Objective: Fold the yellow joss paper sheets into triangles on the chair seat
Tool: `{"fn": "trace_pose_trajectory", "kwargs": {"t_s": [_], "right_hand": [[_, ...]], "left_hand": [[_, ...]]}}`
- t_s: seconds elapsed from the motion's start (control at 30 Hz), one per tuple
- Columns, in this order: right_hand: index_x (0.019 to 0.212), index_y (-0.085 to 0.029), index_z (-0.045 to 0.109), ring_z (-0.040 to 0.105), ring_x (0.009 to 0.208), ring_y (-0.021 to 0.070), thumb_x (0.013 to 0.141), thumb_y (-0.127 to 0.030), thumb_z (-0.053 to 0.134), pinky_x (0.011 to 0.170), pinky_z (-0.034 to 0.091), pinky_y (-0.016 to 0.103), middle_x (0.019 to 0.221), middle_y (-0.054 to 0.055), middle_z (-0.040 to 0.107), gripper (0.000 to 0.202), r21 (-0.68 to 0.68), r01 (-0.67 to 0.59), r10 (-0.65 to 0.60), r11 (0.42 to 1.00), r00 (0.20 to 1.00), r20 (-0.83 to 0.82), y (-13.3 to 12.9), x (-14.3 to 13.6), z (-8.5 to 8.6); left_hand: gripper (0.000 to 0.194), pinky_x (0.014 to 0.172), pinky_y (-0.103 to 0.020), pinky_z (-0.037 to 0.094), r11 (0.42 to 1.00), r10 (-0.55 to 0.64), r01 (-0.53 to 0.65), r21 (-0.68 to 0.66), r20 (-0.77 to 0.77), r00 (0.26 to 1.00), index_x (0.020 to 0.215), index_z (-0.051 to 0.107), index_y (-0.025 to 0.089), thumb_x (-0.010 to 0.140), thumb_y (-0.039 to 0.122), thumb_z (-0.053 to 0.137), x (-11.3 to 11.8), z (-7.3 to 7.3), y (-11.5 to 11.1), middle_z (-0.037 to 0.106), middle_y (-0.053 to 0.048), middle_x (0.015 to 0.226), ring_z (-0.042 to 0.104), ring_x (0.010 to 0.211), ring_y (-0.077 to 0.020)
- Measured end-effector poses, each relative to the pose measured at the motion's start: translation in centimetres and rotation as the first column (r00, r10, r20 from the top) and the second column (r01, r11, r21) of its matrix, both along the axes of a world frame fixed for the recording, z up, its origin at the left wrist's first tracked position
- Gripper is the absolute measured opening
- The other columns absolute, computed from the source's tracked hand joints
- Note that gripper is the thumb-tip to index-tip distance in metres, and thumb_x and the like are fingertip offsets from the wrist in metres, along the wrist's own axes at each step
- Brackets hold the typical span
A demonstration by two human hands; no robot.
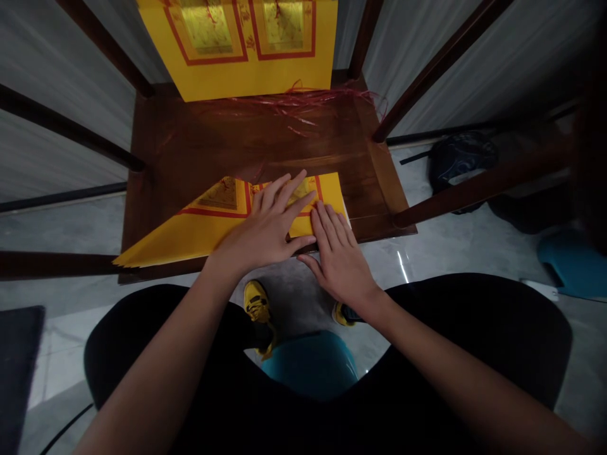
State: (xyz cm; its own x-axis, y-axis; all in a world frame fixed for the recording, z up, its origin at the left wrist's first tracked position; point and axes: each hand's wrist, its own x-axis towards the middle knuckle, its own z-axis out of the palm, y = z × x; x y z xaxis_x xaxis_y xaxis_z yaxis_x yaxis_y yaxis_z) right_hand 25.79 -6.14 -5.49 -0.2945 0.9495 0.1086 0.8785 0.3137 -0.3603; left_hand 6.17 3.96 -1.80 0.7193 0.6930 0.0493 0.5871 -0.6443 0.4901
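Note:
A yellow paper (208, 222) with red borders and gold printed panels lies along the near edge of a brown wooden surface (199, 142). Its left part tapers to a point beyond the surface's left corner. Across the middle of the paper, my left hand (268, 227) lies palm down with fingers spread. Beside it my right hand (339, 253) rests flat on the paper's right part, fingers stretched out and thumb apart. The two hands are close together.
A larger yellow sheet (256, 72) with gold panels is at the far side. Red plastic strings (303, 101) lie before it. Dark wooden bars (441, 63) slant up on both sides. A dark bag (459, 158) is on the floor at right; a teal stool (310, 363) shows below me.

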Motion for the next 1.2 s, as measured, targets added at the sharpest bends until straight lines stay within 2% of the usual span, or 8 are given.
{"fn": "trace_pose_trajectory", "kwargs": {"t_s": [0.23,0.37,0.5,0.73,0.83,1.03,1.13,1.2], "right_hand": [[0.178,-0.009,0.017,0.021,0.172,0.0383,0.112,-0.063,0.038,0.139,0.021,0.060,0.183,0.022,0.030,0.088,0.003,0.045,-0.045,0.999,0.999,0.011,0.2,0.0,0.6],[0.175,-0.013,0.030,0.037,0.163,0.0412,0.113,-0.062,0.036,0.131,0.034,0.061,0.174,0.022,0.045,0.080,0.030,0.048,-0.049,0.998,0.999,0.008,0.7,0.3,1.3],[0.167,-0.011,0.042,0.049,0.150,0.0410,0.113,-0.062,0.038,0.120,0.042,0.060,0.164,0.023,0.055,0.074,0.108,0.045,-0.044,0.993,0.999,-0.004,1.1,0.6,1.5],[0.151,-0.015,0.060,0.058,0.128,0.0372,0.112,-0.038,0.049,0.107,0.048,0.053,0.145,0.018,0.068,0.046,0.142,0.095,-0.095,0.985,0.995,-0.003,2.4,0.8,2.0],[0.133,-0.017,0.069,0.058,0.117,0.0381,0.105,-0.028,0.057,0.100,0.049,0.055,0.129,0.016,0.071,0.033,0.151,0.145,-0.150,0.978,0.988,0.027,3.7,1.0,1.8],[0.115,-0.017,0.070,0.059,0.111,0.0377,0.092,-0.013,0.059,0.095,0.051,0.053,0.116,0.016,0.068,0.026,0.160,0.192,-0.208,0.968,0.974,0.089,5.8,1.2,1.3],[0.123,-0.017,0.070,0.059,0.112,0.0367,0.093,-0.011,0.056,0.097,0.051,0.052,0.118,0.016,0.068,0.033,0.136,0.182,-0.193,0.974,0.979,0.073,6.2,1.2,1.5],[0.137,-0.015,0.066,0.058,0.117,0.0365,0.099,-0.014,0.054,0.101,0.051,0.052,0.128,0.017,0.067,0.040,0.126,0.097,-0.106,0.987,0.992,0.066,6.0,1.4,1.7]], "left_hand": [[0.076,0.136,-0.073,0.019,1.000,-0.013,0.013,-0.024,0.006,1.000,0.168,0.045,0.036,0.098,0.039,0.076,-0.2,-0.2,0.2,0.011,-0.006,0.188,0.012,0.170,-0.0428],[0.075,0.137,-0.070,0.022,0.997,-0.025,0.027,-0.065,0.042,0.999,0.164,0.051,0.035,0.093,0.029,0.077,-0.4,0.3,0.3,0.017,-0.005,0.186,0.016,0.169,-0.0416],[0.072,0.137,-0.067,0.025,0.995,-0.048,0.054,-0.079,0.075,0.996,0.164,0.050,0.032,0.095,0.030,0.071,-0.4,0.7,0.4,0.025,-0.007,0.183,0.021,0.166,-0.0384],[0.077,0.139,-0.059,0.023,0.994,-0.026,0.040,-0.102,0.139,0.990,0.175,0.028,0.027,0.101,0.014,0.045,-0.2,0.2,0.8,0.031,-0.008,0.181,0.025,0.165,-0.0300],[0.073,0.138,-0.060,0.023,0.992,-0.032,0.046,-0.115,0.119,0.992,0.172,0.037,0.030,0.101,0.014,0.045,-0.1,0.3,0.8,0.032,-0.006,0.181,0.026,0.164,-0.0310],[0.077,0.137,-0.060,0.024,0.997,-0.020,0.023,-0.079,0.037,0.999,0.170,0.042,0.024,0.094,0.008,0.048,0.3,0.4,0.7,0.033,-0.009,0.179,0.027,0.164,-0.0330],[0.077,0.137,-0.060,0.024,0.997,-0.021,0.023,-0.076,0.023,1.000,0.168,0.044,0.022,0.093,0.006,0.047,0.2,0.4,0.8,0.035,-0.010,0.179,0.029,0.164,-0.0331],[0.078,0.138,-0.059,0.024,0.996,-0.021,0.026,-0.085,0.062,0.998,0.167,0.046,0.024,0.092,0.004,0.044,0.0,0.3,0.9,0.036,-0.008,0.179,0.030,0.164,-0.0302]]}}
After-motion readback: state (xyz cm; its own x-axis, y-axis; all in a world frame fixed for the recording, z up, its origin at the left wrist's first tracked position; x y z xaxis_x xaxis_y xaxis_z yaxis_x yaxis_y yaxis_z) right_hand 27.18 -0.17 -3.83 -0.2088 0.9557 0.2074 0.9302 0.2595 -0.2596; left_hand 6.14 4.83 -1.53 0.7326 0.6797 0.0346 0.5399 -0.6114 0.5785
